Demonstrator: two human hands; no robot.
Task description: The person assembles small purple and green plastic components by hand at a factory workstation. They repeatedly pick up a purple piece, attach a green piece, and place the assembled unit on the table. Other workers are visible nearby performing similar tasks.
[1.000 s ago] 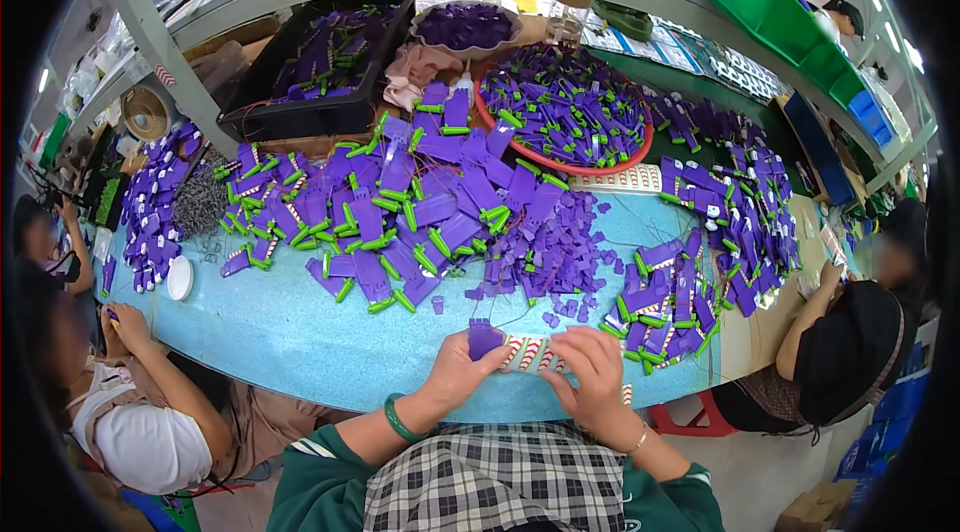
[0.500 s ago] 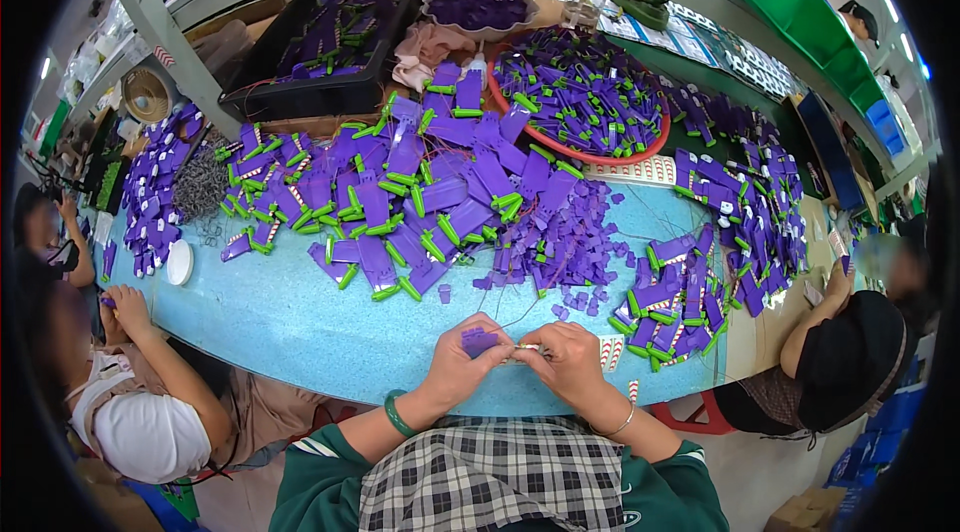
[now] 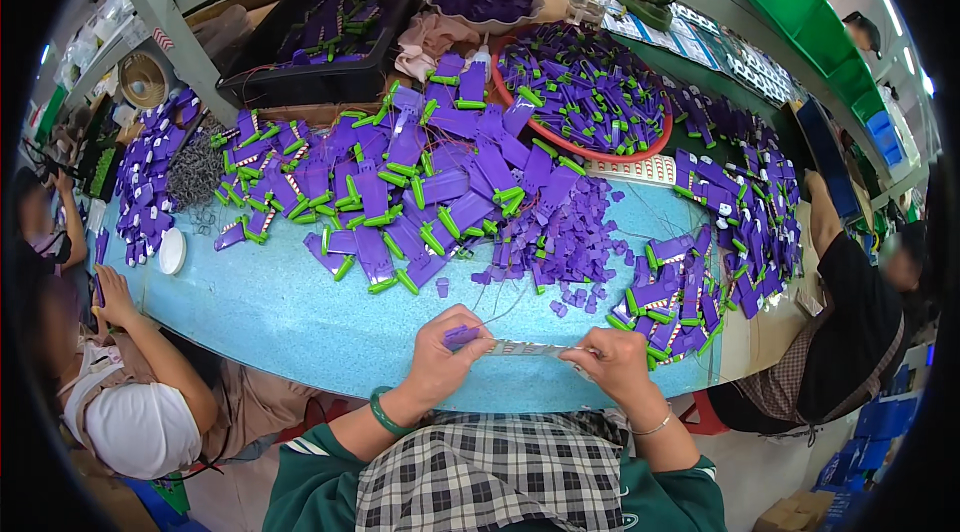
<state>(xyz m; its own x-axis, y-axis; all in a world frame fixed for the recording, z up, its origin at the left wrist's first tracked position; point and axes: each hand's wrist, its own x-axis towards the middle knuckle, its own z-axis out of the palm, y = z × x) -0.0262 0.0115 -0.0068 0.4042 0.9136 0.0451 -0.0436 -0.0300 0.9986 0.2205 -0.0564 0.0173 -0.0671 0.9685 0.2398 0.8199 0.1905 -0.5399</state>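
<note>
My left hand (image 3: 445,354) is closed on a small flat purple plastic piece (image 3: 461,336), and its fingertips also pinch one end of a pale narrow strip (image 3: 530,348) with a row of small marks. The strip runs nearly level between my hands, above the front of the blue table (image 3: 400,332). My right hand (image 3: 618,362) pinches the strip's other end between thumb and fingers. Just beyond my hands lies a loose heap of small purple pieces (image 3: 560,232). What my curled fingers cover cannot be seen.
Purple panels with green ends (image 3: 400,192) are heaped across the middle; similar parts (image 3: 680,302) lie at right. A red-rimmed basket (image 3: 668,137), a black tray (image 3: 300,87) and a white lid (image 3: 172,251) stand farther off. Co-workers sit at left (image 3: 150,412) and right (image 3: 850,332).
My hands have moved apart, the right one to the right, and the strip now shows stretched between them. The co-worker on the right has reached an arm farther forward.
</note>
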